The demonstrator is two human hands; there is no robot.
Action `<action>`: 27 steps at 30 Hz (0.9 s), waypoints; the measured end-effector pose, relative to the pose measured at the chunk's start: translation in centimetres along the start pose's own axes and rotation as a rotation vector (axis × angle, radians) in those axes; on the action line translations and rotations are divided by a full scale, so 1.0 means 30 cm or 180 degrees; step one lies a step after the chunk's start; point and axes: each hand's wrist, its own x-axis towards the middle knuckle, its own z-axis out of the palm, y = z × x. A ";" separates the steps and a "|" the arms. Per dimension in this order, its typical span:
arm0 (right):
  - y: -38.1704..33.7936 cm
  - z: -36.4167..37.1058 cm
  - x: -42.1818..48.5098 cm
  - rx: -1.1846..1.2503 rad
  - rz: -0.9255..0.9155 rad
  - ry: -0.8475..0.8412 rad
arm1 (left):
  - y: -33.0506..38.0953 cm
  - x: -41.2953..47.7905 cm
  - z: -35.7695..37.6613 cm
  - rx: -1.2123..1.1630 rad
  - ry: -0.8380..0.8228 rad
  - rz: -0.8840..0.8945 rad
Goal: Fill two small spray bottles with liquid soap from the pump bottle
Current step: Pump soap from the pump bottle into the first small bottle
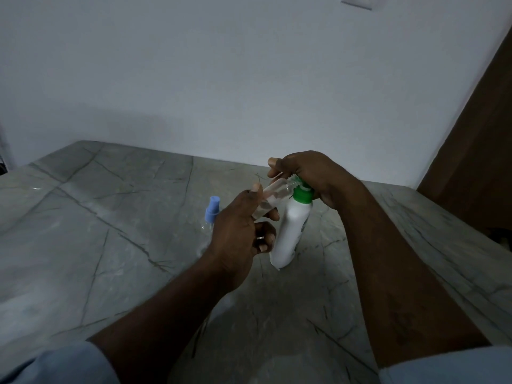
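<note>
A left hand (238, 231) is gripping a small clear plastic spray bottle (277, 193) with thumb and fingers curled round its lower half. The bottle is uncapped and is tilting up and to the right, its open threaded neck lying just beside the green pump head. Something pale is showing inside its lower part near the fingers, but whether that is soap cannot be told.

A right hand (313, 176) is sitting on top of a white plastic pump bottle (293, 231), its fingers curling down over the pump head and hiding most of it; only the green collar (302, 197) and a bit of the pump are showing. The pump bottle is resting on a grey veined marble table (110, 217), its top leaning right. Some green print is showing along the bottle's right edge, too small and too turned away to read. Its body is opaque, so its fill level cannot be told.

A second clear spray bottle (212, 214), wearing a light blue spray cap, is standing on the table just left of the left hand, which is hiding part of it; its contents cannot be made out.

Pale blue sleeves (55, 364) are showing at the near edge. A white wall (221, 79) is rising on the far side, with a brown door (476, 134) at the right.
</note>
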 end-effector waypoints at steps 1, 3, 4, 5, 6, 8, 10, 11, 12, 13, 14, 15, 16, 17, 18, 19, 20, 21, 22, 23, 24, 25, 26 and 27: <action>-0.005 -0.005 0.000 -0.0001 -0.0057 0.0042 | 0.001 0.001 0.001 0.0013 -0.0021 0.0026; -0.015 -0.015 0.002 0.0027 -0.0215 0.0150 | 0.001 0.003 0.004 0.0113 0.0039 0.0070; -0.021 -0.017 0.001 0.0027 -0.0287 0.0181 | 0.001 0.002 0.006 0.0150 0.0090 0.0094; -0.024 -0.018 -0.001 0.0025 -0.0323 0.0193 | 0.003 0.001 0.007 0.0165 0.0111 0.0112; -0.024 -0.016 -0.001 0.0032 -0.0320 0.0192 | 0.003 0.001 0.007 0.0171 0.0109 0.0124; -0.017 -0.012 0.001 0.0078 -0.0239 0.0165 | 0.005 0.001 0.007 0.0210 0.0097 0.0122; -0.010 -0.011 0.005 0.0116 -0.0101 0.0156 | 0.007 0.001 0.006 0.0297 0.0105 0.0107; -0.007 -0.011 0.008 0.0127 -0.0033 0.0149 | 0.008 -0.001 0.007 0.0336 0.0106 0.0102; -0.003 -0.010 0.011 0.0132 0.0018 0.0137 | 0.008 -0.002 0.008 0.0349 0.0106 0.0090; 0.000 -0.009 0.012 0.0125 0.0057 0.0119 | 0.007 -0.003 0.009 0.0328 0.0116 0.0065; 0.004 -0.006 0.012 0.0113 0.0083 0.0101 | 0.008 -0.004 0.009 0.0292 0.0142 0.0034; 0.008 -0.001 0.010 0.0096 0.0101 0.0073 | 0.009 -0.004 0.008 0.0251 0.0179 0.0003; 0.011 0.002 0.009 0.0079 0.0117 0.0043 | 0.009 -0.003 0.006 0.0217 0.0215 -0.0019; 0.013 0.005 0.008 0.0070 0.0135 0.0020 | 0.009 -0.001 0.005 0.0200 0.0235 -0.0031; 0.015 0.005 0.009 0.0067 0.0152 0.0017 | 0.007 0.000 0.004 0.0196 0.0241 -0.0036; 0.015 0.004 0.008 0.0069 0.0157 0.0014 | 0.007 -0.001 0.006 0.0198 0.0239 -0.0037; 0.014 0.003 0.009 0.0067 0.0149 0.0011 | 0.007 -0.002 0.007 0.0206 0.0229 -0.0033; 0.014 0.003 0.010 0.0058 0.0138 0.0014 | 0.006 -0.004 0.008 0.0209 0.0218 -0.0027; 0.013 0.003 0.009 0.0038 0.0126 0.0021 | 0.006 -0.005 0.009 0.0199 0.0207 -0.0024; 0.010 0.003 0.006 -0.0002 0.0111 0.0030 | 0.005 -0.006 0.009 0.0176 0.0206 -0.0022; 0.006 0.002 0.002 -0.0065 0.0083 0.0039 | 0.005 -0.004 0.008 0.0145 0.0212 -0.0015; -0.002 0.000 -0.004 -0.0133 0.0038 0.0047 | 0.005 -0.001 0.005 0.0133 0.0211 0.0011; -0.010 -0.005 -0.008 -0.0190 -0.0023 0.0063 | 0.006 0.000 0.003 0.0141 0.0192 0.0055; -0.019 -0.012 -0.011 -0.0222 -0.0097 0.0087 | 0.008 0.001 0.003 0.0151 0.0160 0.0108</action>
